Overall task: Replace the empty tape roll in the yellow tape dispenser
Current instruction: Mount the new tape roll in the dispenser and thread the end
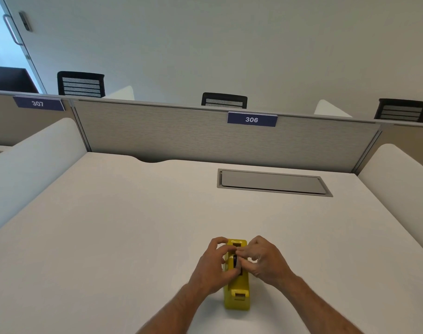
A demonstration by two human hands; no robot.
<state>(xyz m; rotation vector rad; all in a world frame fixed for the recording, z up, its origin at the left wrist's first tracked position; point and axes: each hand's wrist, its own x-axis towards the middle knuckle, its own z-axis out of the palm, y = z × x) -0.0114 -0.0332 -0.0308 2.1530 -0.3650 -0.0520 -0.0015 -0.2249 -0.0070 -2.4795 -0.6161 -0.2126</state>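
The yellow tape dispenser (237,296) stands lengthwise on the white desk (133,225), near the front edge, its cutter end toward me. My left hand (211,268) grips its left side, fingers curled over the top. My right hand (263,260) meets it from the right, fingertips pinched at the dark roll or core (235,261) in the dispenser's middle slot. Most of that roll is hidden by my fingers, so I cannot tell if tape is on it.
A grey flip-lid cable box (273,183) is set into the desk at the back right. A fabric partition (181,133) labelled 306 closes the far edge, with white side dividers (32,162) left and right. Black chairs (224,101) stand behind the partition.
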